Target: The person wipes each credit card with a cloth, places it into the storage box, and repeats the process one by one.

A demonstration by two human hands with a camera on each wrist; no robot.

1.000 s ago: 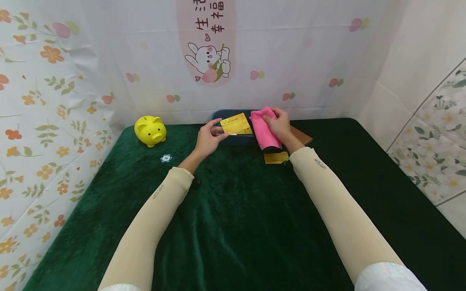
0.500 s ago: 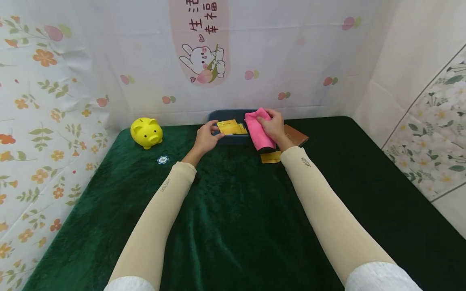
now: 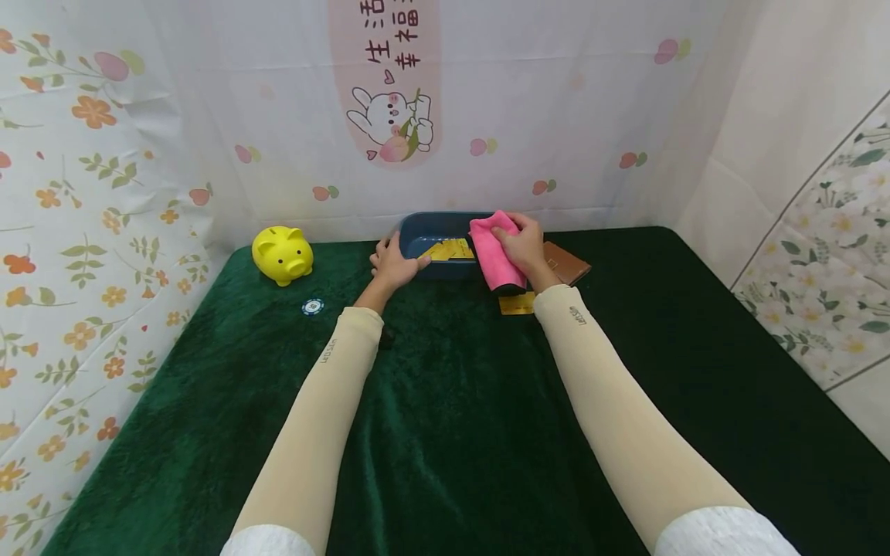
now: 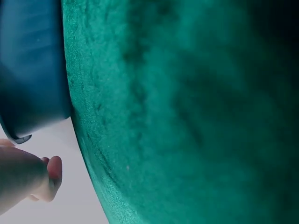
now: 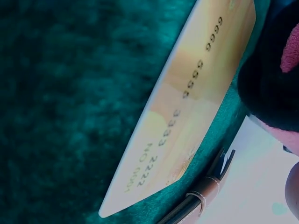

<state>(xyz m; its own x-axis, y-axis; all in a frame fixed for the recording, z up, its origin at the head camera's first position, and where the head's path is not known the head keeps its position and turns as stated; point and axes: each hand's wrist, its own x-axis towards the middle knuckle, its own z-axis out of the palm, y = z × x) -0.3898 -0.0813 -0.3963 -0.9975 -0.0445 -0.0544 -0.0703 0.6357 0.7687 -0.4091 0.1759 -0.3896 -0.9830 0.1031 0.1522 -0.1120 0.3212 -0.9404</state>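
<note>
My left hand (image 3: 396, 265) is at the left end of a dark blue tray (image 3: 452, 269), its thumb by the front rim. In the left wrist view, its bent fingers (image 4: 55, 170) stand apart from the tray's wall (image 4: 35, 70). Several gold cards (image 3: 450, 249) lie inside the tray. My right hand (image 3: 524, 247) grips a pink cloth piece (image 3: 495, 255) with a black lower end, held upright at the tray's right end and hiding part of it. Just below the cloth, another gold card (image 5: 187, 98) with printed numbers lies on the green cover; its right part is hidden in the head view.
A brown leather wallet-like item (image 3: 566, 264) lies right of my right hand, with a strap loop (image 5: 203, 191). To the left are a yellow piggy bank (image 3: 282, 255) and a blue-white poker chip (image 3: 313, 306). A printed curtain (image 3: 577, 116) stands right behind the tray.
My left hand has let go of a gold card, which now lies with the others in the tray, and has shifted to the tray's left end. The right hand keeps holding the pink cloth.
</note>
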